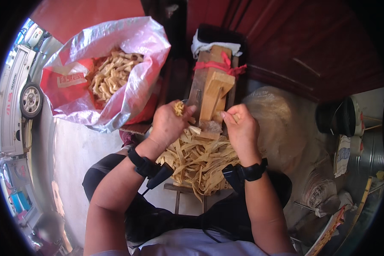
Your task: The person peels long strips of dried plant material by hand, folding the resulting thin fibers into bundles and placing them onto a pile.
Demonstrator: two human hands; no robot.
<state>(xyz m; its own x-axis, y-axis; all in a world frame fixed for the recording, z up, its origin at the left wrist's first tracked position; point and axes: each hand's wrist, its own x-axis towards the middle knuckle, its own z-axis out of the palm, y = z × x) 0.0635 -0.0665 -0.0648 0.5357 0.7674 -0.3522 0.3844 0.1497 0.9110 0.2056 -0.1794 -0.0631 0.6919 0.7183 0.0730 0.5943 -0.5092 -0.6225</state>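
My left hand [169, 123] is closed around a small bunch of pale yellow dried strips [179, 108], just left of a wooden clamp-like device [212, 99]. At the device's right side, my right hand [242, 128] has thumb and forefinger pinched together. A small pale strip end seems to show at the fingertips, mostly hidden by the fingers. The device has a wooden upright with a crosspiece, bound by a red cloth tie [220, 66]. Below both hands, a heap of long, flat dried strips [201, 163] lies over a low wooden stand [178, 200] between my knees.
An open woven plastic sack [137, 86] at upper left holds many short yellow pieces [113, 75]. A clear plastic bag [275, 121] stands to the right. Farther right are a black bucket [336, 116] and a metal drum [371, 153]. A parked truck [14, 102] and a blurred person [51, 225] appear at left.
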